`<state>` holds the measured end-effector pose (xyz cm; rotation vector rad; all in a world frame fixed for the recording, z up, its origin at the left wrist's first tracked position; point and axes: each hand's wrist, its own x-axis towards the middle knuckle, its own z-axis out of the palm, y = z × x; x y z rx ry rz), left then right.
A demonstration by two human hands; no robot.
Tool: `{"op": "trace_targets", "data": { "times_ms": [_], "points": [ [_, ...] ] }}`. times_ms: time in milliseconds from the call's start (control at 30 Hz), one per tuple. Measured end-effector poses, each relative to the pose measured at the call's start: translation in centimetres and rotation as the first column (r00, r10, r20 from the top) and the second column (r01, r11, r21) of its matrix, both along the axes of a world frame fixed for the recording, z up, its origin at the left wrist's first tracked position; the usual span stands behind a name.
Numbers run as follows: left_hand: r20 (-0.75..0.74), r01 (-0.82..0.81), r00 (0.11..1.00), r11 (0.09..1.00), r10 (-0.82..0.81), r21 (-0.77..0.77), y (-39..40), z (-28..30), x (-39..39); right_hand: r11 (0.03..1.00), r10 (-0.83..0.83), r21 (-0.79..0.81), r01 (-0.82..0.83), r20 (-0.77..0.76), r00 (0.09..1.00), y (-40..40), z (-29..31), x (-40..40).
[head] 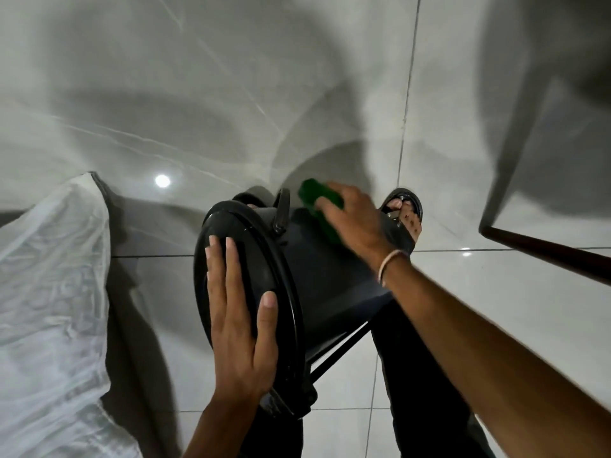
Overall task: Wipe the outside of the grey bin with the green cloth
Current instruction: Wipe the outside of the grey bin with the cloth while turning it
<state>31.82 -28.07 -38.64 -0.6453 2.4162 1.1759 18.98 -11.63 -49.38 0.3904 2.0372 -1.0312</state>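
Observation:
The dark grey bin (317, 279) is tipped on its side over the floor, its round lid (264, 259) facing left toward me. My left hand (239, 320) lies flat on the lid, fingers spread and pointing up. My right hand (355, 221) presses the green cloth (319, 200) against the bin's upper side wall, just right of the lid's curved handle (281, 211). Part of the cloth is hidden under my fingers.
White sheer fabric (49, 299) is piled at the left. A dark table leg and rail (545, 246) cross the right side. My sandalled foot (406, 213) rests beyond the bin on glossy grey tiles (496, 292). My dark trouser leg (423, 391) is under my right arm.

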Motion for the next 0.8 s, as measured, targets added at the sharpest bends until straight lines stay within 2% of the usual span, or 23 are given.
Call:
{"op": "trace_targets", "data": {
  "times_ms": [100, 167, 233, 300, 400, 467, 533, 567, 667, 733, 800],
  "points": [
    [0.004, -0.012, 1.000, 1.000, 0.012, 0.006, -0.3, 0.1, 0.2, 0.987, -0.123, -0.135, 0.089, -0.271, 0.955, -3.1, 5.7, 4.7],
    [0.001, -0.005, 1.000, 1.000, 0.005, 0.006, -0.3, 0.1, 0.3, 0.976, -0.176, -0.192, 0.107, -0.386, 0.906, -2.1, 8.1, 9.7],
    [0.001, 0.004, 1.000, 1.000, -0.004, 0.002, -0.4, 0.0, 0.2, 0.980, -0.156, -0.174, 0.094, -0.381, 0.911, 0.5, 7.6, 12.5],
    [0.001, -0.001, 1.000, 1.000, 0.001, 0.005, -0.3, 0.0, 0.0, 0.980, -0.200, -0.075, 0.186, -0.325, 0.924, 3.1, 4.9, 12.6],
    [0.004, -0.003, 1.000, 1.000, 0.003, 0.004, 0.0, 0.0, -0.4, 0.896, -0.398, 0.127, 0.425, -0.193, 0.897, 5.8, -0.5, 8.3],
    [0.002, 0.005, 1.000, 1.000, -0.005, -0.004, -0.1, 0.2, -0.5, 0.881, -0.420, 0.197, 0.429, -0.089, 0.903, 5.6, -2.3, 5.4],
    [-0.029, 0.035, 0.999, 0.999, -0.036, -0.026, -0.3, 0.3, -0.8, 0.931, -0.329, 0.125, 0.344, -0.126, 0.936, 2.7, 0.0, 4.7],
    [-0.060, 0.062, 0.996, 0.997, -0.065, -0.046, -0.3, 0.4, -0.9, 0.956, -0.275, 0.043, 0.291, -0.213, 0.937, 0.7, 2.2, 5.3],
    [-0.138, 0.196, 0.968, 0.974, -0.211, -0.115, -0.3, 0.5, -1.0, 0.976, -0.199, -0.174, 0.131, -0.461, 0.865, -2.9, 8.3, 10.4],
    [-0.172, 0.270, 0.942, 0.956, -0.287, -0.116, -0.4, 0.6, -1.2, 0.969, -0.217, -0.206, 0.136, -0.453, 0.865, -1.8, 8.6, 13.1],
    [-0.213, 0.357, 0.900, 0.924, -0.379, -0.137, -0.5, 0.4, -1.8, 0.963, -0.265, -0.146, 0.227, -0.360, 0.894, 1.0, 6.6, 13.4]
  ]
}}
